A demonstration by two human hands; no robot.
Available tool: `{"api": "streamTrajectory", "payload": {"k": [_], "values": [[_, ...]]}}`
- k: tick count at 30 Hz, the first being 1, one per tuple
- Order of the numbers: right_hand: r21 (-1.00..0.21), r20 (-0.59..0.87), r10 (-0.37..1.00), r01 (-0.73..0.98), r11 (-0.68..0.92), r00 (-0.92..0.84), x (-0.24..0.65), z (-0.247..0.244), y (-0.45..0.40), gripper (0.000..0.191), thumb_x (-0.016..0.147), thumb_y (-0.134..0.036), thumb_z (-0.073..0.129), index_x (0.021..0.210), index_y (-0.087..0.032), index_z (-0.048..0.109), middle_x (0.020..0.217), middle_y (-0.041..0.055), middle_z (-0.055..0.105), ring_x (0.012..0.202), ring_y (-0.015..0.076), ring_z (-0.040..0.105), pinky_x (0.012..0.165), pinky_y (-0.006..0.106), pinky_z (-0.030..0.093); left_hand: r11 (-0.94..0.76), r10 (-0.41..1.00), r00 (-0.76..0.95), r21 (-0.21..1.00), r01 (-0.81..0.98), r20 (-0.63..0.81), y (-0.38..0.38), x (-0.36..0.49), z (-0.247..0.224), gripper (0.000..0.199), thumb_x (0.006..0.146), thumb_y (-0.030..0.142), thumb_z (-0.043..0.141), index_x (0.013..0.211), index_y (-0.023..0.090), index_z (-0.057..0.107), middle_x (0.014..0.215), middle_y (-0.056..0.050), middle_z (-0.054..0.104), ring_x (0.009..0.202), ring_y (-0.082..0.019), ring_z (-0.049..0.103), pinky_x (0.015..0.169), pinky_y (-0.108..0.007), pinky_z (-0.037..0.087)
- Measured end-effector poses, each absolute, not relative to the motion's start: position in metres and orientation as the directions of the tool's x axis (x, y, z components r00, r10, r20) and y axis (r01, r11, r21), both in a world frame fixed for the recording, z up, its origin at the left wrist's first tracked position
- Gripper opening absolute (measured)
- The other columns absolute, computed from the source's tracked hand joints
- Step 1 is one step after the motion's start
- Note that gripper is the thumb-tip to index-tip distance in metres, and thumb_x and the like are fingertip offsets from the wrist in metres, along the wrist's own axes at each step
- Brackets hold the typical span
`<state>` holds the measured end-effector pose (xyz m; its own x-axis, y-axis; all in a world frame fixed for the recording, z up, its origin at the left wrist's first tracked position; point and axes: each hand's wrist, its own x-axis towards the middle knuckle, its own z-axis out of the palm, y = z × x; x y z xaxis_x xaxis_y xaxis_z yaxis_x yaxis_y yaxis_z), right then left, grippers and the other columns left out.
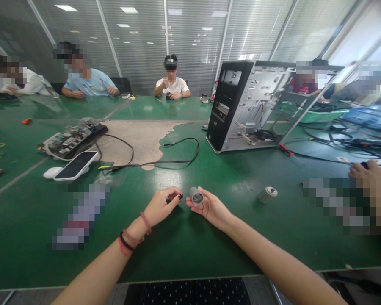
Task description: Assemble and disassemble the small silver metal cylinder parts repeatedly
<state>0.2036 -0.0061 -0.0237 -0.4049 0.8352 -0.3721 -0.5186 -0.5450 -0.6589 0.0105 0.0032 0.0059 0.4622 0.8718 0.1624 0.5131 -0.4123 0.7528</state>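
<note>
My right hand (214, 209) is wrapped round a small clear cylindrical container (193, 192), tilted so that its round opening faces me. Small greyish bits lie inside, too small to name. Just left of it, my left hand (161, 206) is closed in a pinch, thumb against fingers. A dark spot shows at the thumb tip; whether it is a nail or a held piece I cannot make out. Bracelets circle the left wrist. Over to the right, a short pale cylinder (268, 195) with a metallic top stands on the green table (165, 258).
An open computer case (230, 110) stands ahead right, with a screwdriver (290, 153) beside it. A circuit assembly (73, 140), a phone (76, 165) and a black cable (178, 163) lie ahead left. Another person's hand (368, 171) is at far right; several people sit across.
</note>
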Motion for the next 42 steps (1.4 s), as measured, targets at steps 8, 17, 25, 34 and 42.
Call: {"api": "streamTrajectory", "payload": {"k": [8,17,25,34,42], "values": [[-0.583,-0.413,0.829,-0.590,-0.559,-0.378,0.2067,-0.0248,-0.0031,0.026,0.092,-0.034,0.043,0.090,-0.013,0.058,0.079,0.0078,0.072,0.070,0.0136,0.070,0.064,0.022,0.052,-0.415,0.871,0.466,0.740,0.529,0.155,0.0029,0.0122,0.0066,0.022,0.088,0.030,0.046,0.081,0.016,0.062,0.072,-0.001,0.067,0.067,-0.015,0.060,0.067,-0.024,0.046],[-0.494,-0.393,0.820,-0.657,-0.570,-0.416,0.2067,-0.0220,-0.0052,0.024,0.093,-0.032,0.042,0.093,-0.014,0.057,0.080,0.0067,0.073,0.073,0.0130,0.071,0.065,0.022,0.052,-0.418,0.866,0.477,0.743,0.522,0.152,0.0047,0.0103,0.0050,0.022,0.089,0.029,0.045,0.081,0.017,0.062,0.072,-0.001,0.067,0.066,-0.014,0.060,0.066,-0.023,0.046],[-0.507,-0.365,0.814,-0.637,-0.581,-0.453,0.2054,-0.0185,-0.0085,0.029,0.094,-0.034,0.039,0.091,-0.012,0.058,0.075,0.0078,0.072,0.068,0.0126,0.070,0.064,0.022,0.053,-0.432,0.861,0.482,0.730,0.530,0.160,0.0039,0.0110,0.0074,0.022,0.089,0.027,0.045,0.079,0.016,0.061,0.071,0.000,0.065,0.066,-0.014,0.059,0.066,-0.023,0.045],[-0.703,-0.340,0.888,-0.543,-0.460,-0.311,0.2036,-0.0220,-0.0096,0.019,0.084,-0.035,0.056,0.087,-0.015,0.055,0.067,0.0040,0.069,0.062,0.0139,0.069,0.055,0.019,0.051,-0.451,0.856,0.490,0.702,0.551,0.165,0.0046,0.0113,0.0024,0.020,0.088,0.025,0.046,0.082,0.016,0.061,0.071,0.000,0.062,0.065,-0.013,0.056,0.063,-0.022,0.041],[-0.853,-0.246,0.951,-0.423,-0.305,-0.189,0.2020,-0.0214,-0.0110,0.035,0.072,-0.045,0.068,0.088,-0.020,0.050,0.067,-0.0026,0.064,0.052,0.0103,0.062,0.051,0.020,0.048,-0.465,0.851,0.494,0.690,0.554,0.176,0.0051,0.0113,0.0032,0.016,0.086,0.020,0.047,0.081,0.016,0.061,0.071,0.001,0.061,0.064,-0.012,0.055,0.062,-0.022,0.041]]}}
